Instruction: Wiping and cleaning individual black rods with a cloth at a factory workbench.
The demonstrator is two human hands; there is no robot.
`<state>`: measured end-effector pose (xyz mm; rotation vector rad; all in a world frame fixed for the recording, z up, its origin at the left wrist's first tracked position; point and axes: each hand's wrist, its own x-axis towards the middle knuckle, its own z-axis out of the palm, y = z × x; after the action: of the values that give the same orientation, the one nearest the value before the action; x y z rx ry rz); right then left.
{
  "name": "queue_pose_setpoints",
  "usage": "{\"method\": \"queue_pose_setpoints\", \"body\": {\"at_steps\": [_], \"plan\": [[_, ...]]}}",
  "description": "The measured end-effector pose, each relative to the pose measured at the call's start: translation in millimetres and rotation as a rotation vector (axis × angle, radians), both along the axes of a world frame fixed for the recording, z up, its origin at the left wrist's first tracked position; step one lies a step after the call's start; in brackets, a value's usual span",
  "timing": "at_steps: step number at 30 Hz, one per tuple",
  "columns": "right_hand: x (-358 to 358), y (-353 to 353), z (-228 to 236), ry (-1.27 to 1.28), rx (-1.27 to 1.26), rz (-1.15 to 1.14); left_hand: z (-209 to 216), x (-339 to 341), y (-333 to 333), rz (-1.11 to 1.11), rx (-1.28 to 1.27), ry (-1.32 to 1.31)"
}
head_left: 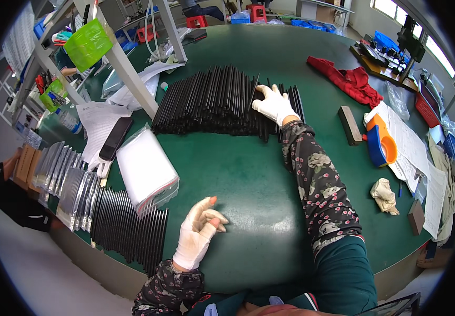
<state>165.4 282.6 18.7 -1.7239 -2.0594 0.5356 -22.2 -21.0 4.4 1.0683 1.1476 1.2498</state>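
Note:
A long pile of thin black rods [206, 100] lies side by side at the far middle of the green table. My right hand [273, 104], in a white glove with bare fingertips, is at the right part of this pile, its fingers curled over several rods. Some rods under it stick out nearer than the others. Near the front edge my left hand [196, 234], gloved the same way, hovers palm inward with fingers apart and holds nothing. Beside it at the left is a row of black rods [132, 224], and a stack of clear plastic bags [146, 166] lies above that row.
Wrapped bundles [72, 184] and a phone [116, 138] on papers lie left. At right are a red cloth [346, 79], a grey block [349, 125], an orange-and-blue tape dispenser [380, 142], papers and a crumpled glove [384, 196]. A metal frame post [127, 73] rises at back left.

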Motion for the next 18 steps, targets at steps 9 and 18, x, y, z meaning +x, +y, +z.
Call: {"method": "queue_pose_setpoints", "body": {"at_steps": [9,18], "plan": [[0,11,10,-0.022,-0.062,-0.03,-1,-1,2,-0.016,0.002,-0.001],[17,20,-6,0.282,-0.055,-0.066,2,1,2,-0.064,-0.017,-0.052]]}}
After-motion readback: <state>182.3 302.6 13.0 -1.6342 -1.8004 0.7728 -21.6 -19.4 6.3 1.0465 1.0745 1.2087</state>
